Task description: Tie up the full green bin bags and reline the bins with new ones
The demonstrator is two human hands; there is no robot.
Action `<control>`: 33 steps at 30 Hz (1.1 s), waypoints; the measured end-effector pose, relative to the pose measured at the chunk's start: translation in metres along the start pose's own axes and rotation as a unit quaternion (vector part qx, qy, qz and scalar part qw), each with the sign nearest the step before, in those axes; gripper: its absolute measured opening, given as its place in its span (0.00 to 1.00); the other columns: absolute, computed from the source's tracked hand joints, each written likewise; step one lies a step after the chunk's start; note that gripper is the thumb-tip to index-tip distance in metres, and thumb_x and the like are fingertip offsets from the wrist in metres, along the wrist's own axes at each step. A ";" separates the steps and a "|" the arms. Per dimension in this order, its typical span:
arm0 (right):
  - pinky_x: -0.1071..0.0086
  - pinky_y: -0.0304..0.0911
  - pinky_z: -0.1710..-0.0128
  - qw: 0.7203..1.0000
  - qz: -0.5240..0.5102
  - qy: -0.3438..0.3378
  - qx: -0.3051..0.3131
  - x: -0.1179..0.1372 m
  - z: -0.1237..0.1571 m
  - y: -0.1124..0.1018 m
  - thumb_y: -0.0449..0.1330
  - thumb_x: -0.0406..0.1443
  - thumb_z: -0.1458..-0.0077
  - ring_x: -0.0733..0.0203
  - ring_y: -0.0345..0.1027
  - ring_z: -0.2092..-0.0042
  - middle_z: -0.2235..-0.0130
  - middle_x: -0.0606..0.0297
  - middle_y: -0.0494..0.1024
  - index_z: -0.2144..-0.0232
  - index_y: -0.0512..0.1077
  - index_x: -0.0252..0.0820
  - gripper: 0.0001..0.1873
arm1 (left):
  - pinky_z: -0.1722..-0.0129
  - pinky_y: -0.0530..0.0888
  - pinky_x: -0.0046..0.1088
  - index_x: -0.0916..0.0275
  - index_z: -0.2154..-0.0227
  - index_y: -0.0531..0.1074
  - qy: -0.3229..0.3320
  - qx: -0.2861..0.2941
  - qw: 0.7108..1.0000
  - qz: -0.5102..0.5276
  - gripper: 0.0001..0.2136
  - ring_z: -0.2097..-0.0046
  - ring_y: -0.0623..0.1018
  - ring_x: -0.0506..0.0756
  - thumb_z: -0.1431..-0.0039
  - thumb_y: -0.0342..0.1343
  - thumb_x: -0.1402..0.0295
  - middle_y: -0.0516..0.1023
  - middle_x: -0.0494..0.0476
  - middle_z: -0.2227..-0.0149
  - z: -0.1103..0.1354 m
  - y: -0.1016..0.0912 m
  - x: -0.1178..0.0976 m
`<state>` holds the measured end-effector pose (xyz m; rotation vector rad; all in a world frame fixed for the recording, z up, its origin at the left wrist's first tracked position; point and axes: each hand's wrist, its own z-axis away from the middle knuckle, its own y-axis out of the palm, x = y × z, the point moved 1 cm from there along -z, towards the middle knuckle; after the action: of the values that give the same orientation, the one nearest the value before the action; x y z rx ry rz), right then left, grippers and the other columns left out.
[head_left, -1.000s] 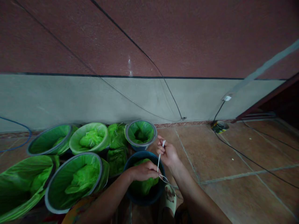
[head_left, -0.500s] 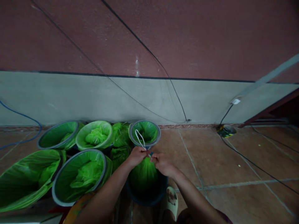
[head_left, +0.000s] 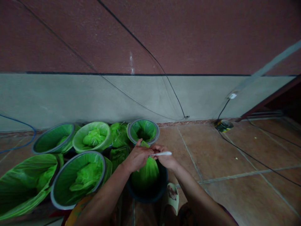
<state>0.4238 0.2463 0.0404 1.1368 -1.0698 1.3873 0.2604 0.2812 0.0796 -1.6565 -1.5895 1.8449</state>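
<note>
My left hand (head_left: 138, 157) is closed around the gathered neck of a green mesh bag (head_left: 147, 174), and a bit of the mesh sticks up above the fingers. The bag's body hangs down into a dark bucket (head_left: 162, 185) between my feet. Against the left hand, my right hand (head_left: 164, 157) is closed at the same neck. A white cord (head_left: 162, 153) lies across the right fingers, its loop pointing right. The fingertips overlap, so the exact grip on the cord is partly hidden. Just beyond the hands stands a bucket lined with green mesh (head_left: 131, 138).
Several more lined buckets stand at the left, among them a grey-rimmed one (head_left: 55, 185) and a pale-rimmed one (head_left: 76, 142). Green mesh bundles (head_left: 119, 135) lie between them. A can (head_left: 224, 126) and a black cable (head_left: 254, 163) are on the tiled floor at right. A wall rises behind.
The white loop, upright above the hands before, now lies flat to the right across my right hand. My left hand has turned over the bag's neck, and mesh now shows above it.
</note>
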 end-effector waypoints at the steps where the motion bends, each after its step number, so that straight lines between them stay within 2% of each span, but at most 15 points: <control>1: 0.74 0.58 0.73 0.999 -0.042 0.024 0.002 0.001 0.001 0.001 0.63 0.37 0.56 0.68 0.63 0.74 0.75 0.69 0.73 0.71 0.73 0.39 0.08 | 0.35 0.50 0.49 0.54 0.68 0.76 0.008 -0.018 1.000 -0.006 0.15 0.66 0.78 0.55 0.44 0.48 0.80 0.79 0.49 0.71 0.000 0.000 -0.001; 5: 0.77 0.55 0.77 0.988 -0.137 0.065 0.032 0.010 0.009 0.002 0.65 0.38 0.56 0.72 0.59 0.77 0.76 0.72 0.72 0.67 0.75 0.38 0.13 | 0.36 0.54 0.47 0.55 0.65 0.77 0.026 -0.082 0.995 -0.045 0.12 0.64 0.78 0.54 0.40 0.49 0.77 0.81 0.52 0.65 0.002 0.003 -0.003; 9: 0.76 0.61 0.75 0.978 -0.179 0.090 0.055 0.017 0.015 0.001 0.69 0.41 0.59 0.73 0.62 0.78 0.73 0.70 0.75 0.67 0.75 0.39 0.16 | 0.38 0.59 0.43 0.55 0.62 0.78 0.034 -0.143 0.987 -0.065 0.11 0.60 0.78 0.53 0.37 0.51 0.73 0.81 0.55 0.59 0.006 0.009 0.001; 12: 0.75 0.64 0.73 0.983 -0.161 0.087 0.032 0.017 0.014 0.003 0.67 0.43 0.55 0.72 0.64 0.77 0.72 0.69 0.76 0.66 0.74 0.39 0.16 | 0.45 0.65 0.39 0.55 0.60 0.79 0.026 -0.203 0.979 -0.025 0.09 0.59 0.78 0.53 0.37 0.54 0.70 0.80 0.55 0.61 0.006 0.012 0.006; 14: 0.74 0.64 0.74 0.992 -0.103 0.071 0.003 0.017 0.012 0.004 0.62 0.41 0.51 0.70 0.65 0.77 0.73 0.69 0.75 0.67 0.74 0.39 0.12 | 0.51 0.69 0.36 0.56 0.61 0.79 0.019 -0.224 0.974 0.000 0.08 0.61 0.77 0.53 0.38 0.55 0.68 0.80 0.55 0.65 0.005 0.014 0.009; 16: 0.73 0.64 0.72 0.998 0.023 0.029 -0.040 0.019 0.011 0.004 0.57 0.37 0.46 0.67 0.67 0.74 0.72 0.68 0.74 0.68 0.73 0.40 0.08 | 0.54 0.71 0.34 0.57 0.63 0.80 0.012 -0.214 0.977 0.006 0.08 0.63 0.77 0.53 0.37 0.54 0.68 0.80 0.55 0.67 0.003 0.016 0.011; 17: 0.72 0.65 0.69 0.992 0.107 -0.002 -0.068 0.021 0.011 0.003 0.54 0.35 0.45 0.65 0.69 0.71 0.71 0.66 0.75 0.67 0.73 0.40 0.08 | 0.54 0.71 0.33 0.57 0.64 0.79 0.004 -0.206 0.978 0.004 0.09 0.63 0.77 0.53 0.37 0.54 0.68 0.80 0.54 0.67 0.003 0.017 0.012; 19: 0.70 0.65 0.61 0.954 0.266 -0.060 -0.126 0.026 0.013 -0.002 0.51 0.31 0.44 0.63 0.71 0.64 0.66 0.62 0.77 0.66 0.74 0.40 0.10 | 0.55 0.72 0.33 0.58 0.66 0.79 -0.031 -0.199 0.979 -0.003 0.10 0.63 0.77 0.53 0.36 0.52 0.69 0.80 0.55 0.67 0.003 0.019 0.014; 21: 0.71 0.62 0.57 0.921 0.350 -0.073 -0.152 0.028 0.015 -0.009 0.50 0.29 0.43 0.62 0.72 0.61 0.62 0.59 0.79 0.65 0.74 0.40 0.13 | 0.56 0.72 0.31 0.59 0.67 0.79 -0.088 -0.187 0.978 -0.011 0.11 0.62 0.78 0.53 0.36 0.51 0.69 0.81 0.55 0.67 0.004 0.019 0.017; 25: 0.75 0.58 0.70 0.930 0.356 0.024 -0.084 0.022 0.017 -0.028 0.50 0.27 0.44 0.65 0.71 0.71 0.74 0.64 0.78 0.71 0.74 0.40 0.13 | 0.58 0.71 0.29 0.61 0.66 0.79 -0.227 -0.082 0.968 -0.074 0.12 0.61 0.79 0.55 0.35 0.50 0.66 0.82 0.58 0.64 0.007 0.019 0.021; 28: 0.74 0.57 0.71 0.911 0.400 0.084 -0.045 0.018 0.019 -0.037 0.52 0.26 0.47 0.65 0.70 0.73 0.78 0.64 0.76 0.75 0.75 0.39 0.13 | 0.60 0.70 0.30 0.62 0.68 0.78 -0.293 -0.019 0.949 -0.113 0.13 0.61 0.80 0.57 0.36 0.50 0.64 0.82 0.60 0.65 0.008 0.018 0.023; 31: 0.73 0.58 0.69 0.881 0.458 0.109 -0.040 0.020 0.020 -0.038 0.56 0.28 0.47 0.62 0.73 0.69 0.75 0.60 0.78 0.75 0.77 0.38 0.10 | 0.64 0.68 0.29 0.63 0.74 0.77 -0.340 -0.017 0.937 -0.074 0.12 0.64 0.79 0.56 0.40 0.52 0.66 0.81 0.59 0.70 0.007 0.017 0.028; 33: 0.72 0.58 0.68 0.867 0.482 0.118 -0.044 0.022 0.020 -0.037 0.56 0.31 0.46 0.59 0.73 0.66 0.73 0.57 0.80 0.74 0.78 0.38 0.11 | 0.68 0.66 0.28 0.63 0.81 0.74 -0.381 -0.042 0.924 0.013 0.12 0.69 0.77 0.54 0.43 0.53 0.69 0.77 0.56 0.76 0.006 0.017 0.031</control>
<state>0.4614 0.2338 0.0663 0.2882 -1.5835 2.1341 0.2526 0.2935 0.0468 -1.0083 -1.9186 2.6637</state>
